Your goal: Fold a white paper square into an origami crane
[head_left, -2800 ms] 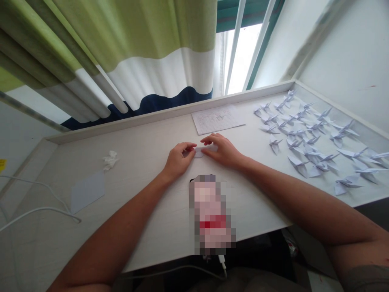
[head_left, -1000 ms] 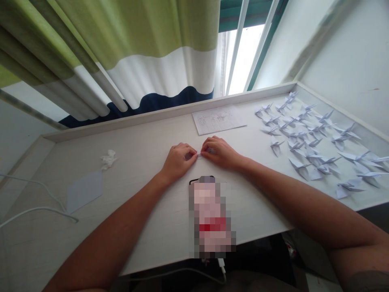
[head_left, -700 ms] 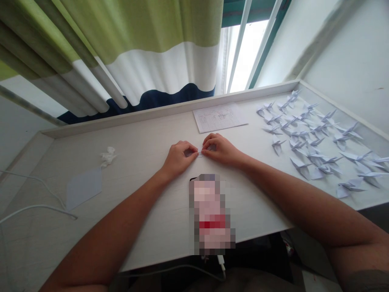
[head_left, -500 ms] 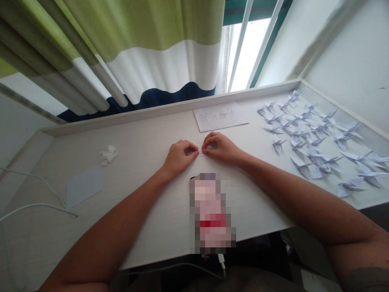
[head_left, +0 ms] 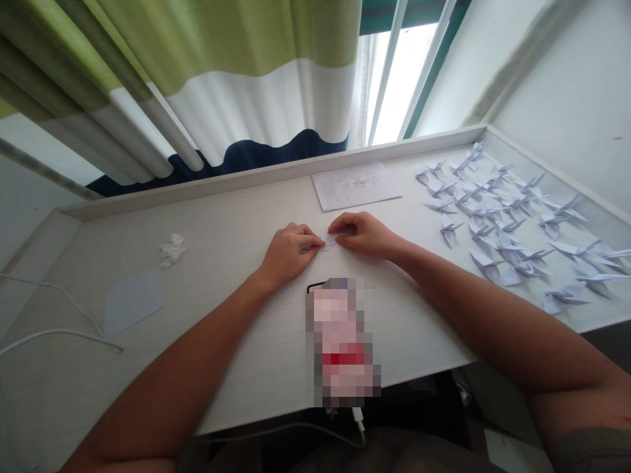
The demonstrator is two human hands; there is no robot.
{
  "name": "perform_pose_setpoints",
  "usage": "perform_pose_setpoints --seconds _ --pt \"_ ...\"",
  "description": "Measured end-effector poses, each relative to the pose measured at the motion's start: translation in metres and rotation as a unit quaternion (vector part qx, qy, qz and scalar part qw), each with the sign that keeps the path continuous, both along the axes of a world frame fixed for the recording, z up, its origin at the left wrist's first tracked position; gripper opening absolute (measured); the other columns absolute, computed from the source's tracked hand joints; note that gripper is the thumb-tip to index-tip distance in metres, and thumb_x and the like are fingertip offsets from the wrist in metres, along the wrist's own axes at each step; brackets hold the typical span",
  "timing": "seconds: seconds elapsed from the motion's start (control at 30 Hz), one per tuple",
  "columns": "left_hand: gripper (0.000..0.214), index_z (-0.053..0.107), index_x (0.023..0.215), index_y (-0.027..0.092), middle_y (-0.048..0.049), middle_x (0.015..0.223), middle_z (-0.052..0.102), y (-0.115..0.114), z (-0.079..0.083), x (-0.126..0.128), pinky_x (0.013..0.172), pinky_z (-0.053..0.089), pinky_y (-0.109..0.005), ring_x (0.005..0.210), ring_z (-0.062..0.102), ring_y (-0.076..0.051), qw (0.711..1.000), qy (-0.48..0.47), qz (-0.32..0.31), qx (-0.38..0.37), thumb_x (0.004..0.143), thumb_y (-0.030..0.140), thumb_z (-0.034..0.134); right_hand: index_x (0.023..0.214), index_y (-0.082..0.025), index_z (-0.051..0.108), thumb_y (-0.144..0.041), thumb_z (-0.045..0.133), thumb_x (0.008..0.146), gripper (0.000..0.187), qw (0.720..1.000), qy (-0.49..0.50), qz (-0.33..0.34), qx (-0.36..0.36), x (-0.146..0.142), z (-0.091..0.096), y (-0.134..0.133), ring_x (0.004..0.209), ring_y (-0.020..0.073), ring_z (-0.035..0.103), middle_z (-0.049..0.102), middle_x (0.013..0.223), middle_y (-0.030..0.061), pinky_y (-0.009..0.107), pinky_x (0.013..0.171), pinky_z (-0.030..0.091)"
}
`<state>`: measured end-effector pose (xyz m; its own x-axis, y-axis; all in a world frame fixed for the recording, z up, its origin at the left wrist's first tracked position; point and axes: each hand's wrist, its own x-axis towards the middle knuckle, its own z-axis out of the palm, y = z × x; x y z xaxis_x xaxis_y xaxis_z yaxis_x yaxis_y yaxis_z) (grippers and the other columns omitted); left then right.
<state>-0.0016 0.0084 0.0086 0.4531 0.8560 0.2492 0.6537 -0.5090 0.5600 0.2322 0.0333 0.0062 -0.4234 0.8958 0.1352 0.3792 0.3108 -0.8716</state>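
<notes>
My left hand (head_left: 294,253) pinches a small folded piece of white paper (head_left: 328,246) between thumb and fingertips, low over the desk. Most of that paper is hidden behind the fingers, with a pointed end showing on the right. Just beside it is my right hand (head_left: 365,235), its thumb and index finger parted around the paper's right end; whether they touch it I cannot tell. Several white paper cranes (head_left: 486,230) stand in a cluster on the right part of the desk.
A printed sheet (head_left: 355,187) lies beyond my hands. Nearer me is a blurred-out phone (head_left: 342,341) with a white cable (head_left: 357,416) plugged in. To the left are a blank paper square (head_left: 134,299), a crumpled tissue (head_left: 172,249) and white cords (head_left: 62,332). A raised rim edges the white desk (head_left: 236,341).
The fingers of my right hand have parted and come away from the paper. My left hand keeps its pinch on it, and more of the paper shows. The view has shifted slightly.
</notes>
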Motion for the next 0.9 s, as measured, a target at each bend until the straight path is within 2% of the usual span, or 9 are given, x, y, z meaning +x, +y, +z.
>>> perform_pose_setpoints --seconds 0.1,0.2,0.37,0.47,0.6,0.7,0.9 --pt "0.020 0.085 0.095 0.030 -0.0045 0.102 0.079 0.000 0.002 0.000 0.091 0.050 -0.044 0.099 0.066 -0.027 1.000 0.023 -0.005 0.010 0.094 0.020 0.068 0.093 -0.019 0.081 -0.007 0.064 0.077 0.027 0.999 0.023 -0.017 -0.031 0.002 -0.001 0.001 0.100 0.0241 0.076 0.083 0.104 0.0077 0.042 0.099 0.059" --pt "0.021 0.085 0.095 0.029 -0.0048 0.103 0.079 -0.001 0.003 0.001 0.092 0.050 -0.044 0.100 0.066 -0.027 0.999 0.032 -0.007 0.014 0.094 0.020 0.066 0.093 -0.019 0.082 -0.009 0.064 0.079 0.025 0.999 0.018 -0.025 -0.019 0.001 -0.001 -0.001 0.098 0.0243 0.075 0.083 0.103 0.0084 0.042 0.097 0.059" --pt "0.019 0.083 0.093 0.028 -0.0052 0.107 0.078 -0.003 0.003 0.001 0.096 0.049 -0.046 0.103 0.066 -0.027 0.999 0.035 -0.008 0.013 0.093 0.021 0.066 0.100 -0.021 0.082 -0.024 0.072 0.086 0.018 0.996 -0.046 -0.002 0.078 -0.004 -0.002 -0.008 0.110 0.0283 0.071 0.078 0.113 0.0112 0.047 0.105 0.054" --pt "0.017 0.082 0.094 0.026 -0.0056 0.111 0.077 -0.003 0.000 0.000 0.103 0.048 -0.047 0.109 0.066 -0.027 1.000 -0.002 0.006 0.003 0.092 0.021 0.066 0.106 -0.020 0.082 -0.027 0.074 0.089 0.021 0.989 -0.086 0.003 0.120 -0.004 -0.005 -0.010 0.118 0.0309 0.066 0.074 0.121 0.0135 0.052 0.110 0.050" --pt "0.020 0.077 0.106 0.023 -0.0068 0.113 0.077 -0.002 -0.002 -0.001 0.104 0.051 -0.044 0.108 0.068 -0.025 0.994 -0.094 0.049 -0.034 0.090 0.021 0.065 0.108 -0.024 0.082 -0.026 0.074 0.090 0.020 0.988 -0.094 0.017 0.122 -0.003 -0.006 -0.010 0.118 0.0301 0.065 0.073 0.121 0.0114 0.051 0.110 0.048" --pt "0.027 0.072 0.114 0.023 -0.0070 0.111 0.078 -0.002 -0.001 -0.001 0.104 0.052 -0.046 0.109 0.069 -0.026 0.992 -0.094 0.063 -0.055 0.087 0.020 0.068 0.109 -0.025 0.082 -0.026 0.074 0.091 0.020 0.987 -0.097 0.022 0.124 -0.002 -0.004 -0.010 0.115 0.0301 0.064 0.074 0.118 0.0098 0.050 0.108 0.047" --pt "0.026 0.077 0.111 0.024 -0.0054 0.101 0.079 -0.001 0.002 -0.001 0.104 0.051 -0.047 0.104 0.070 -0.026 0.989 -0.104 0.047 -0.091 0.085 0.025 0.075 0.111 -0.027 0.080 -0.025 0.071 0.093 0.020 0.987 -0.100 0.011 0.124 -0.004 -0.004 -0.011 0.109 0.0291 0.067 0.077 0.108 0.0065 0.052 0.107 0.043"
